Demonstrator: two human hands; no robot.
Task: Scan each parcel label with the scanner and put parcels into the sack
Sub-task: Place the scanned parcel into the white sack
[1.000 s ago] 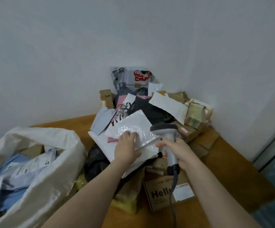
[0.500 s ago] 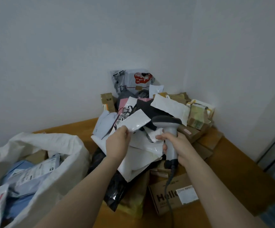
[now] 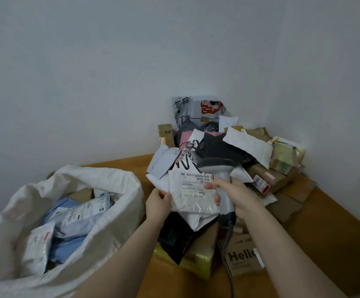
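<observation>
My left hand (image 3: 158, 204) grips the left edge of a white padded parcel (image 3: 193, 196), held flat with its printed label facing up. My right hand (image 3: 236, 195) holds the grey handheld scanner (image 3: 223, 181) by its handle, head pointing left over the parcel, while its thumb and fingertips also touch the parcel's right edge. The scanner's cable hangs down past my right forearm. An open white sack (image 3: 101, 183) stands at the left, holding several blue and white parcels. A heap of parcels (image 3: 213, 147) fills the table corner behind my hands.
A brown wooden table (image 3: 329, 244) carries everything and stands against white walls. Cardboard boxes (image 3: 267, 181) sit at the right of the heap. A "Hello" box (image 3: 244, 258), a black bag (image 3: 179, 235) and a yellow packet (image 3: 198, 264) lie below my hands.
My left hand lifted the white parcel off the heap and turned it over, so the label faces up. My right hand with the scanner closed in on the parcel's right edge.
</observation>
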